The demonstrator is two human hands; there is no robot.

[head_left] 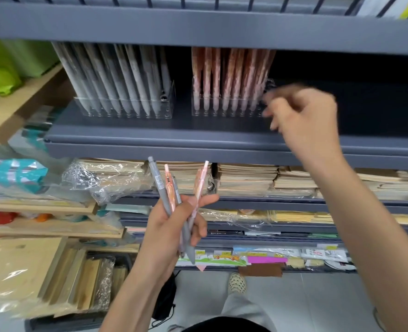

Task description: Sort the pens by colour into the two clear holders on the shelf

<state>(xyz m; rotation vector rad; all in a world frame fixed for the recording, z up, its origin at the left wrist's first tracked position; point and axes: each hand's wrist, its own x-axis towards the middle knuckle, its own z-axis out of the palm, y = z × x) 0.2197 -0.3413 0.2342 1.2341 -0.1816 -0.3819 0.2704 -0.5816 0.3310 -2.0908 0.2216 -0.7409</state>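
Judging by their slim plastic bodies, the pens (188, 245) in your left hand (172, 226) are light and stiff, but also smooth, so they may slide against each other in the bundle. The fingers (199, 232) of this hand are wrapped around the lower halves of a few pens, and the tops fan out upward, below the front edge of the shelf (150, 137). You hold a grey pen (158, 183) with a small label near its clip and a pale pink pen (201, 183) with a light pattern; one more peach-pink pen stands between them. To take one out, pinch it near the free upper end, by the clip, and draw it along its length so the others do not fall. On the shelf the left holder (126, 111) carries grey pens standing tip down and the right holder (222, 110) carries pink ones, and both look nearly full. Your right hand (303, 111) is at the right end of the right holder with curled fingers, but the blur hides whether they pinch anything, so this cannot be told.
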